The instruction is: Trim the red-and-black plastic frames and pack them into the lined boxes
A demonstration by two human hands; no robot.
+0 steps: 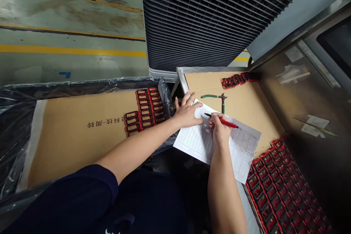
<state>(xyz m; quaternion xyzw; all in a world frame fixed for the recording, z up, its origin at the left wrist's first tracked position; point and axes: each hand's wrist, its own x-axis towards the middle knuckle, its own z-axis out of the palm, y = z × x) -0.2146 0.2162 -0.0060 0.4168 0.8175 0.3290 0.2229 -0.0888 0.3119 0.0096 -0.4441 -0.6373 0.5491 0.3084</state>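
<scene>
Sleeve (90,182) nearest, red pen (229,123) slants leftward, perhaps touching paper (242,150).

A white rectangular paper sheet (203,139), printed with a grid, lies aslant right of centre; a slender red-and-black pen (229,123) slants over its upper part, black end pointing upper left.

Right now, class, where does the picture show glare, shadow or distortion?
All in the head view: pale sheen on the floor at far left; bowing on the slatted unit, likely lens distortion; shadow beneath the sheet, itself bright, print too small to read.
</scene>
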